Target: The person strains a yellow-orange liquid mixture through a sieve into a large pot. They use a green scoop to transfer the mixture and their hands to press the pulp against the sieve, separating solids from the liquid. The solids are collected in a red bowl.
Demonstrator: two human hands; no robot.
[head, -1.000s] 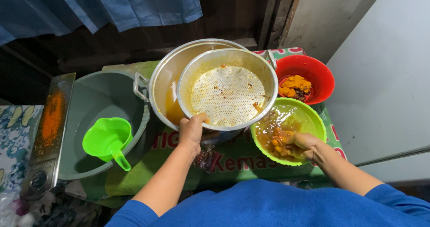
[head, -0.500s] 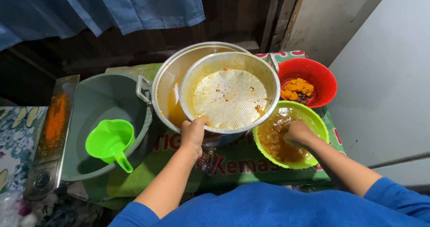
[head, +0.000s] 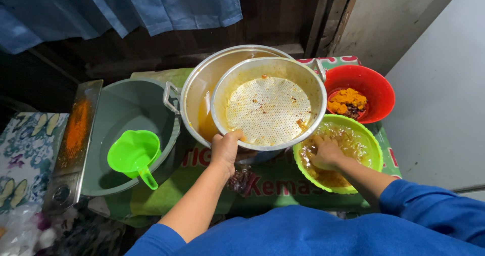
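L hand (head: 226,149) grips near rim of metal strainer (head: 268,109), which sits tilted in big pot (head: 199,91) at table centre. R hand (head: 326,152) sunk in green bowl (head: 374,145) w/ yellow liquid, near right edge; grip can't tell.

One view only, riding on my head and looking steeply down over my blue sleeves at the tabletop (head: 283,193). It sits close: my arms run up from the bottom edge, the metal strainer (head: 269,110) fills the centre, and the blue curtain (head: 151,6) closes the top.
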